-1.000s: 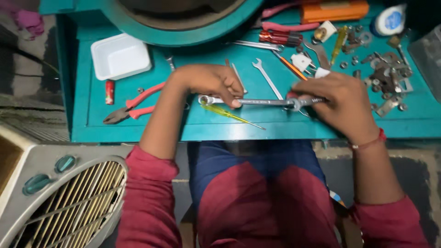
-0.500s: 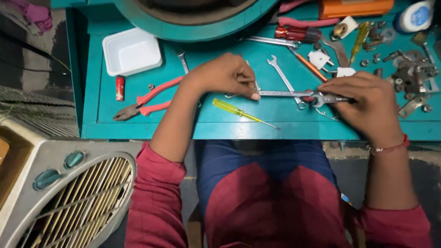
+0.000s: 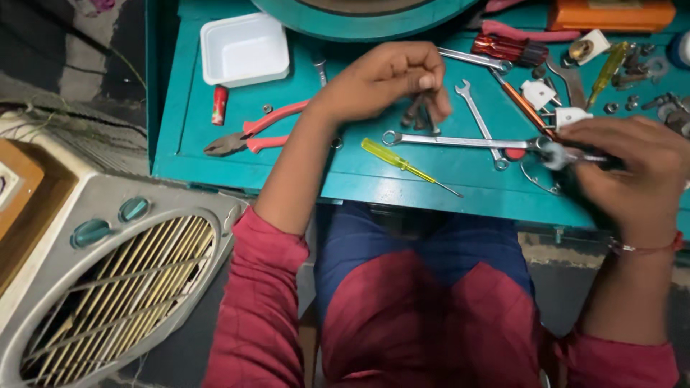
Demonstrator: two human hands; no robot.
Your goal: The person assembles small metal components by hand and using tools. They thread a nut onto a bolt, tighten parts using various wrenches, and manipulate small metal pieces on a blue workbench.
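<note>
Far left, off the tabletop (image 3: 187, 154): grey fan housing (image 3: 108, 280). On the teal top, L to R: white plastic tray (image 3: 244, 49), small red tube (image 3: 219, 105), red-handled pliers (image 3: 248, 136).

Left hand (image 3: 384, 79) is raised just above the top, fingers pinched shut on a couple of small dark metal bits, prob. bolts or pins (image 3: 419, 111); can't tell exactly what. Below it lie a yellow-handled screwdriver (image 3: 392, 158) and a long combination wrench (image 3: 460, 141), flat, ring end toward the left hand.

Right hand (image 3: 632, 172) is closed round a 2nd tool at the wrench's far end, a round metal head (image 3: 553, 152) showing; blurred, so grip detail unclear.

Step, as I read it: sorting/picking hardware w/ the left while the right works the wrench joint. Next move needs a steady pinch so the small bits don't drop among the loose hardware (image 3: 647, 100) at the right edge.
</note>
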